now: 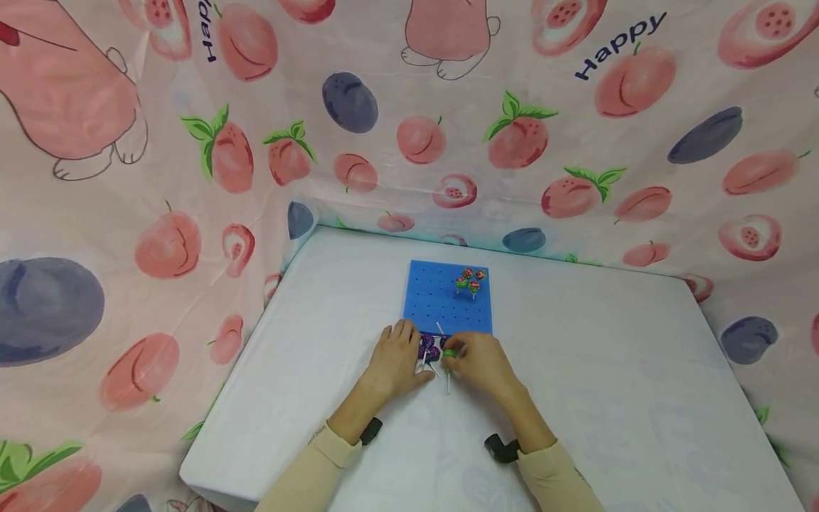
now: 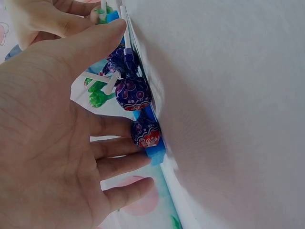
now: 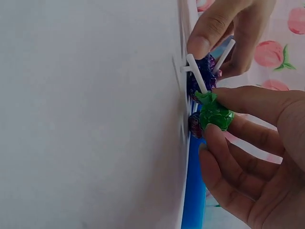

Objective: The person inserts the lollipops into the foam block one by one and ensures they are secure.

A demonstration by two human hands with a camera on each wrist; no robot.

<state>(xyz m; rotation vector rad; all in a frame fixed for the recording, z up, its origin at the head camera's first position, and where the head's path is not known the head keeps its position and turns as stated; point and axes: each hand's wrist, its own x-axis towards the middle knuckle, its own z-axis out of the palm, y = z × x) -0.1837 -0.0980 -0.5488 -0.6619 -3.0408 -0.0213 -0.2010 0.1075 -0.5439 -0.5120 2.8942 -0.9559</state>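
In the head view my right hand (image 1: pixel 483 363) pinches a green-wrapped lollipop (image 3: pixel 215 114) between thumb and fingertips, its white stick pointing toward my body. Several purple-wrapped lollipops (image 1: pixel 427 348) lie in a cluster along the near edge of a blue board (image 1: pixel 435 306). Beside that cluster my left hand (image 1: pixel 395 359) rests with its fingers extended and thumb spread. The left wrist view shows those fingers close behind a purple lollipop (image 2: pixel 145 132); whether they touch it I cannot tell. Rows of small holes cover the board.
At the board's far right, several green-and-red lollipops (image 1: pixel 474 286) stand upright on their sticks. A white cloth covers the table (image 1: pixel 608 370). Behind and to the left hangs a fruit-print curtain (image 1: pixel 384 171). Each wrist carries a small black camera mount (image 1: pixel 502 449).
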